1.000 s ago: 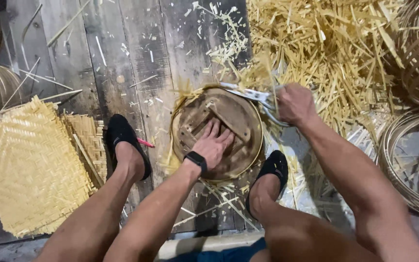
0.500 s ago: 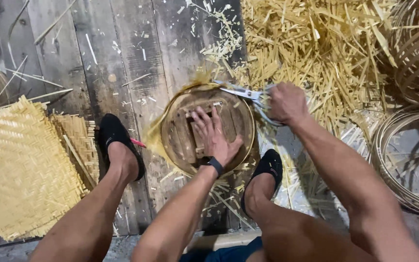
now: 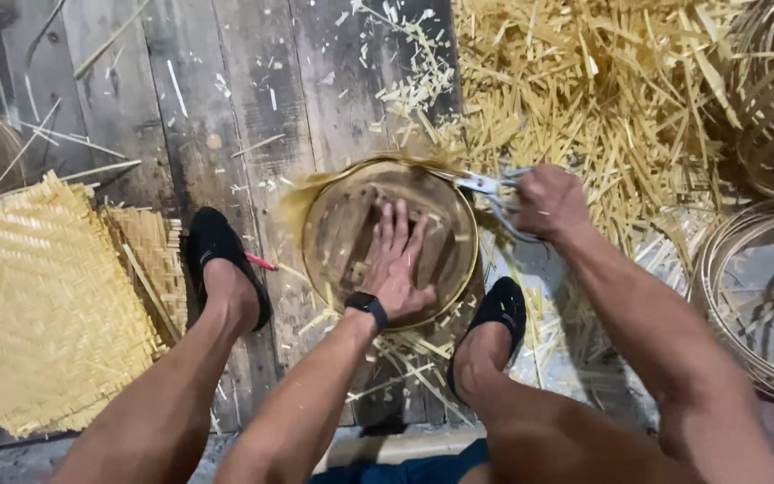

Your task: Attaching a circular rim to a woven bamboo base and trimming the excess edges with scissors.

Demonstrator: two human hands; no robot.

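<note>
left hand point(image 3: 396, 264) pressed flat, fingers spread, on the round woven tray point(image 3: 333, 193) at centre — right hand point(image 3: 544, 199) gripped scissors point(image 3: 485, 186) at two o'clock; trimming likely goes best close to the rim.

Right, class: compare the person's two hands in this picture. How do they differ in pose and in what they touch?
The left hand lies flat, fingers spread, pressed on the round woven tray; the right hand is curled closed around the scissors. The left hand sits inside the tray's rim, the right hand outside it, over the bamboo strips. The left wrist wears a dark watch; the right wrist is bare. Both are ungloved.
</note>
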